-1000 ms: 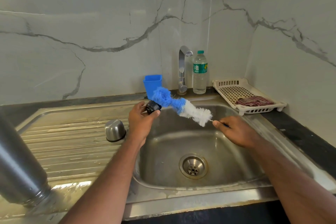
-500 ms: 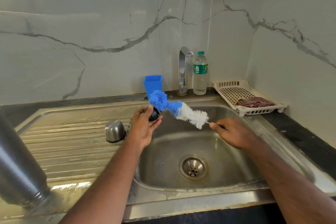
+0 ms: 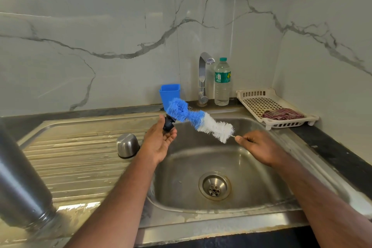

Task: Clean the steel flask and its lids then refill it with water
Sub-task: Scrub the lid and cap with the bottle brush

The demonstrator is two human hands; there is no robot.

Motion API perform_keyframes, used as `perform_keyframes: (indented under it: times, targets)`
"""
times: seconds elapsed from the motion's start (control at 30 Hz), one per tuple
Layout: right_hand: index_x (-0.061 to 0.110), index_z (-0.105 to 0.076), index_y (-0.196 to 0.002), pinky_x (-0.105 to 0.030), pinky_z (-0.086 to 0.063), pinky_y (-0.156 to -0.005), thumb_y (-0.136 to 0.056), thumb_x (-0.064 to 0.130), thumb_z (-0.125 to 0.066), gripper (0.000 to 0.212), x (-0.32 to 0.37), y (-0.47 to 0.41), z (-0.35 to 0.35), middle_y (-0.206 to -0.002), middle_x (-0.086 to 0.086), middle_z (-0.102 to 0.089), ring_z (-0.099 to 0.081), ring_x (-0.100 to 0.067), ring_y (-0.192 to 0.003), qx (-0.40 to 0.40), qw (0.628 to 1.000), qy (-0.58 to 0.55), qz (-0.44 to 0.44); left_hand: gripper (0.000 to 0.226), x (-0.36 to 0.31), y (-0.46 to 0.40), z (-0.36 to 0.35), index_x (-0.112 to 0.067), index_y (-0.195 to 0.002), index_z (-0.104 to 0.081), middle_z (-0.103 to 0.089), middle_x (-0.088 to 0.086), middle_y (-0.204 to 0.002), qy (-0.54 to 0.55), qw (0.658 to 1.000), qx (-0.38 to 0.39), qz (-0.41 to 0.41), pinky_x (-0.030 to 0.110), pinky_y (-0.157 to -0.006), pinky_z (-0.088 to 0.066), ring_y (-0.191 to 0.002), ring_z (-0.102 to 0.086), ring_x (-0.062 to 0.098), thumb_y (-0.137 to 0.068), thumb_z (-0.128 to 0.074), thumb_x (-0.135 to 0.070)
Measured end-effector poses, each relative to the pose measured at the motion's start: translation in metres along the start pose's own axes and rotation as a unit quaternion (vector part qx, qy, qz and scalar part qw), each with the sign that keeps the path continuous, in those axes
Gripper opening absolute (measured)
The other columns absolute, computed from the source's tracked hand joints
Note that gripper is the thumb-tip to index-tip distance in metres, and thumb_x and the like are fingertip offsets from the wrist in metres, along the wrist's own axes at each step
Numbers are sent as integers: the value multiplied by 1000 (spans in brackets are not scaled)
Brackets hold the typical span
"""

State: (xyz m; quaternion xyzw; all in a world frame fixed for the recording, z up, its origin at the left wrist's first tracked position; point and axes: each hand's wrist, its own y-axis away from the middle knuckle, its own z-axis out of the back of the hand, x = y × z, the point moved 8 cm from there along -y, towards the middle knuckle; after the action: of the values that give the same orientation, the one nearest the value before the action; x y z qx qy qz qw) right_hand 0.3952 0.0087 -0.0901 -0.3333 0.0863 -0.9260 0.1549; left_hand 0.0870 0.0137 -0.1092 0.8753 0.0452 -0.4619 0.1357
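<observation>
Over the sink basin (image 3: 237, 159), the left hand (image 3: 161, 141) held the small black inner lid (image 3: 168, 124) in its curled fingers, while the right hand (image 3: 259, 145) pinched the wire handle of the blue-and-white bottle brush (image 3: 198, 120), whose blue end touched the lid. The steel cap (image 3: 128, 145) sat upside down on the drainboard; the steel flask (image 3: 22, 183) lay at the left edge.

Steel flask (image 3: 22, 183) cut off at left edge, brush handle hidden in right hand (image 3: 259, 148)

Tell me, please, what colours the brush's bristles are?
The brush is blue at the tip, white near the handle; head view.
</observation>
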Motion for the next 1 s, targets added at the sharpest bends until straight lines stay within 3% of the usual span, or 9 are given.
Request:
perform_keyframes:
  times: [0.27, 0.4, 0.57, 0.7, 0.83, 0.9, 1.0]
  targets:
    - [20, -35, -53, -31, -25, -54, -102, 36, -56, 55, 0, 1, -5, -47, 10, -30, -28, -7, -44, 23, 1000, 9, -13, 33, -4, 1, -2, 0, -121, -62, -68, 22, -117, -13, 999, 9, -36, 28, -73, -63, -100, -72, 29, -94, -70, -17]
    - [17, -41, -54, -34, -33, -55, -102, 43, -52, 56, 2, -1, -11, -48, 4, -40, -37, -12, -45, 30, 997, 63, -18, 29, -18, 4, -8, -11, -114, -65, -72, 14, -114, -119, 982, -2, -147, 32, -81, -62, -101, -73, 27, -88, -77, -5]
    - [15, -46, -57, -41, -44, -58, -102, 48, -50, 55, 6, 0, -11, -53, -1, -50, -46, -15, -51, 13, 996, 88, -12, 40, -30, 9, -5, -18, -106, -62, -72, -2, -103, -300, 918, -61, -250, 36, -84, -59, -97, -71, 17, -76, -89, -12]
    - [16, -46, -58, -36, -36, -57, -102, 47, -51, 54, -4, 4, -2, -54, 0, -47, -44, -14, -51, 12, 996, 81, -25, 41, -38, 8, 3, -25, -99, -61, -70, -4, -102, -296, 913, -105, -260, 43, -86, -61, -95, -71, 18, -73, -92, -21]
    - [13, -50, -60, -39, -43, -58, -103, 45, -50, 54, 8, 1, -10, -56, -6, -53, -47, -16, -52, 6, 997, 79, -14, 38, -32, 21, -20, -17, -102, -63, -65, -13, -95, -384, 873, -54, -296, 17, -72, -46, -87, -63, 4, -75, -90, -16]
    - [12, -50, -60, -42, -45, -60, -103, 45, -49, 54, 12, -1, -13, -57, -7, -53, -48, -17, -53, 4, 997, 78, -10, 38, -31, 24, -27, -19, -100, -63, -64, -16, -93, -400, 863, -44, -307, 16, -70, -44, -86, -63, 3, -74, -90, -15]
    - [11, -48, -60, -45, -45, -61, -103, 45, -50, 55, 3, 2, -6, -54, -2, -48, -45, -16, -52, 13, 998, 65, -10, 39, -41, 22, -15, -18, -102, -62, -62, -15, -93, -369, 874, -97, -300, 17, -70, -43, -89, -62, 7, -74, -90, -16]
